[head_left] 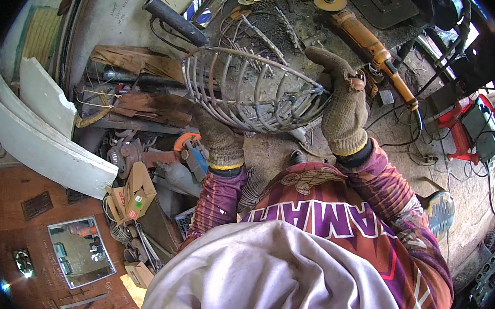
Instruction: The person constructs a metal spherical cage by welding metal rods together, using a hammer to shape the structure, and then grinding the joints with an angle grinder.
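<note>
A boat-shaped basket frame of bent metal rods [258,91] lies in front of me, its ribs meeting at a pointed end on the right. My right hand [344,104], in a grey-brown knit glove, is against that pointed end. Its fingers are stretched out up and to the left, not wrapped round the rods. My left hand [217,134], gloved alike, is at the frame's lower left side. Its fingers are hard to make out against the brown material beside them. An orange angle grinder [367,42] with a round disc lies beyond my right hand.
Loose metal rods and tools lie on the dark work surface [306,2] at the back. A red and grey machine [470,128] with cables is at the right. Curved white panels [51,139] lean at the left, near a cardboard box [137,192] and a small mirror [81,252].
</note>
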Demonstrator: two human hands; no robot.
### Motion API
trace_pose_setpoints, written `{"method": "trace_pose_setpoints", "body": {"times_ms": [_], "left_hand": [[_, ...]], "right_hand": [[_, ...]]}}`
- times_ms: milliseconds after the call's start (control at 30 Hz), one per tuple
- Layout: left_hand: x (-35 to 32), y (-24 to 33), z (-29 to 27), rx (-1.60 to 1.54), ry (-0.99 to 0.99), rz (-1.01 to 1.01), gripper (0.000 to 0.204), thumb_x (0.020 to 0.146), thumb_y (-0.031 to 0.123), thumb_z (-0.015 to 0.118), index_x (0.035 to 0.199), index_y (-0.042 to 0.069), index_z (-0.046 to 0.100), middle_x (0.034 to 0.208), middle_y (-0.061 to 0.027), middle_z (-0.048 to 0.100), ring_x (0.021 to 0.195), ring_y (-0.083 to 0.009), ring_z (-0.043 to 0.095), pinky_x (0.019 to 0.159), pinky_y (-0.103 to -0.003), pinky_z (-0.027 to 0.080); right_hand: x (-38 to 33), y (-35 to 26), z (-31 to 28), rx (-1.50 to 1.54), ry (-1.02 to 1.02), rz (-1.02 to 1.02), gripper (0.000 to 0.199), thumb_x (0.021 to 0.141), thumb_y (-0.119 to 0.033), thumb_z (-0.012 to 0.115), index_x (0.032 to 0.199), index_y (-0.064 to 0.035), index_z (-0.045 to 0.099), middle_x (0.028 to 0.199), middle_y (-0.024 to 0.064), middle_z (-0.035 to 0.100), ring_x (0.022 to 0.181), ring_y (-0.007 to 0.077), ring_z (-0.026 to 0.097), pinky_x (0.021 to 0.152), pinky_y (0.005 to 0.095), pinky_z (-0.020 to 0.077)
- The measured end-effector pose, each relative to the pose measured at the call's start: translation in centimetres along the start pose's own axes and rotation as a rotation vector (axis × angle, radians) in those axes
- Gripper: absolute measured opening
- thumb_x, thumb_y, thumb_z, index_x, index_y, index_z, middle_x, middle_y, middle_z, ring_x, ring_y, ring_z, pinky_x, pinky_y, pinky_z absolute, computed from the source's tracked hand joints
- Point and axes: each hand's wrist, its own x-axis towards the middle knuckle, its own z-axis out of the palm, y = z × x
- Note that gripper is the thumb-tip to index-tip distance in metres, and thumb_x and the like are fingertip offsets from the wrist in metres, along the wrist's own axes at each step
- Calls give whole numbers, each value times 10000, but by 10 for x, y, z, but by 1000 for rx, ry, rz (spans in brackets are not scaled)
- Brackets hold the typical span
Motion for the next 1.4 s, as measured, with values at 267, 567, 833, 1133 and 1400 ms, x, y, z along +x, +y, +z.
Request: {"method": "trace_pose_setpoints", "body": {"times_ms": [267,567,833,1133,1400], "left_hand": [[-19,45,43,1007,-208,866,692,982,584,457,1419,48,419,1421,-137,471,1191,-279,551,1006,-442,439],[-12,105,75,1572,-788,646,393,961,402,610,986,12,655,864,-98,659,773,-228,626,719,-350,493],[-18,108,70,1610,-556,701,298,923,309,686,848,20,669,731,-77,644,665,-161,603,600,-318,456],[-11,107,78,1520,-491,615,408,854,423,743,777,28,670,623,-116,621,550,-234,589,542,-379,449],[-5,109,90,1617,-485,611,389,921,386,672,849,4,668,717,-137,639,622,-263,607,587,-376,459]], "right_hand": [[12,10,-7,-159,-44,-166,820,983,-685,221,1217,-26,650,787,13,608,638,98,496,610,257,406],[27,27,-10,-115,-228,-119,830,974,-700,230,1262,-28,623,775,29,587,674,112,518,634,271,414],[73,43,-58,-1464,-143,91,654,887,-554,588,1370,-119,514,1214,268,597,1076,405,630,927,475,509],[93,104,-74,-1385,-386,442,608,868,-412,627,1344,-50,518,1187,248,636,1115,379,625,957,449,490],[59,53,-62,-877,-305,362,417,830,-247,623,1129,42,596,991,250,664,958,332,665,856,414,499]]}}
